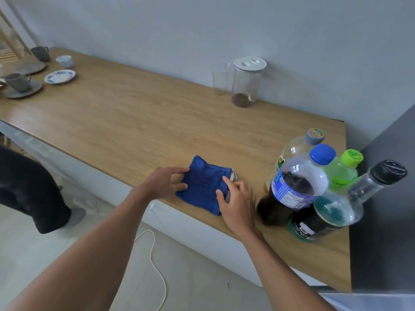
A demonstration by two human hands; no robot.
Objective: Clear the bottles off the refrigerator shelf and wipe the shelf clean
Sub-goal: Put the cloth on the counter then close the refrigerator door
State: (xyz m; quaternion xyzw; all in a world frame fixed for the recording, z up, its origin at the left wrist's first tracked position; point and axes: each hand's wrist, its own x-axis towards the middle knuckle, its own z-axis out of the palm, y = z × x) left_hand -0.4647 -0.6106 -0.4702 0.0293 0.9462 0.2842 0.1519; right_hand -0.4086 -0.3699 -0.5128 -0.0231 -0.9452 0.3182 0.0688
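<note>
Cloth [203, 187] — a folded blue square with a small white tag at its two-o'clock corner — lies flat near the front edge of the wooden counter [134, 113]. Both hands are on it. The left hand [164, 182] sits at the cloth's nine o'clock, fingers spread and lightly curled over the edge, not closed on anything. The right hand [235, 198] rests at its four o'clock, fingertips pressing the fabric near the tag, likewise loose rather than pinching.

At three o'clock from the cloth the bottles stand bunched together on the counter: a dark cola bottle with a blue cap [289, 189], a grey-capped clear bottle [298, 147] behind it, a green bottle with a lime cap [341, 171], and a black-capped bottle holding teal liquid [336, 209], apparently leaning. So the shelf looks already cleared, and the wiping is likely the step in hand.

The cloth should be light, soft and limp — it will sag and unfold if lifted by one corner. Better to gather it through the folded layers at the middle, or pinch two facing edges so the pad keeps its shape for wiping. The bottles close by are smooth and top-heavy, so a careless sweep of the right wrist could tip one.

Far off at ten o'clock sit cups and saucers [59, 76], well apart.
</note>
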